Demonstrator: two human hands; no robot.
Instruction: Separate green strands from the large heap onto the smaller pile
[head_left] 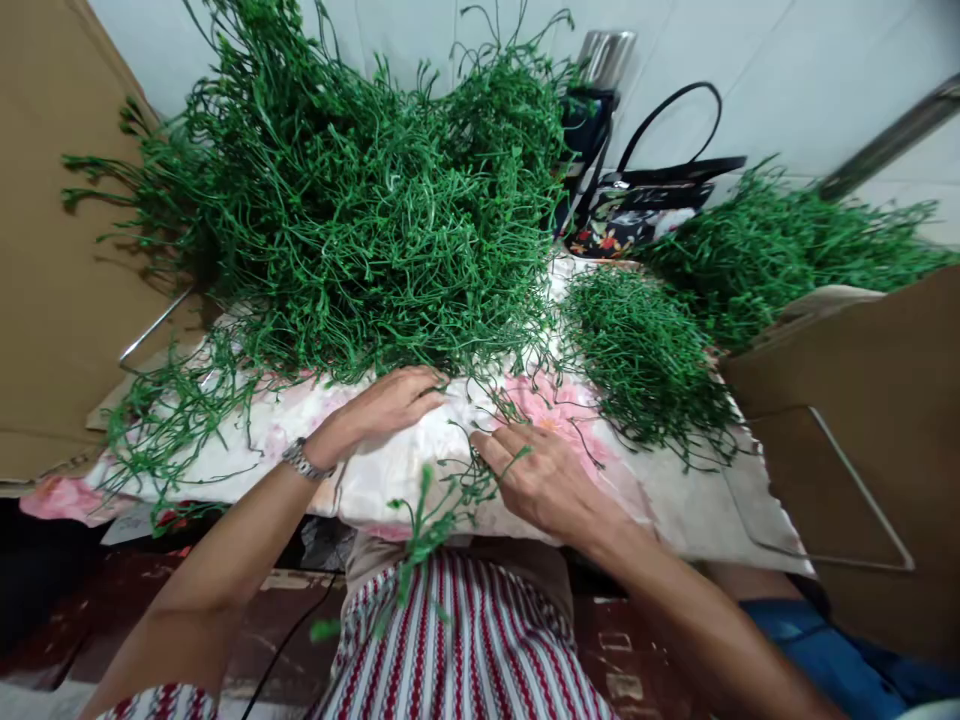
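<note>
While wiry stems tangle, hands rest

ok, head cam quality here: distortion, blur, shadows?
Head view: strong wide-angle warp, the cardboard box edges and wall lines bow toward the corners; light is soft and even, with only mild shadow on the cardboard left of the big green stem pile; centre is sharp, both the left hand and right hand; the sprig hanging near the lap is slightly soft.
</note>
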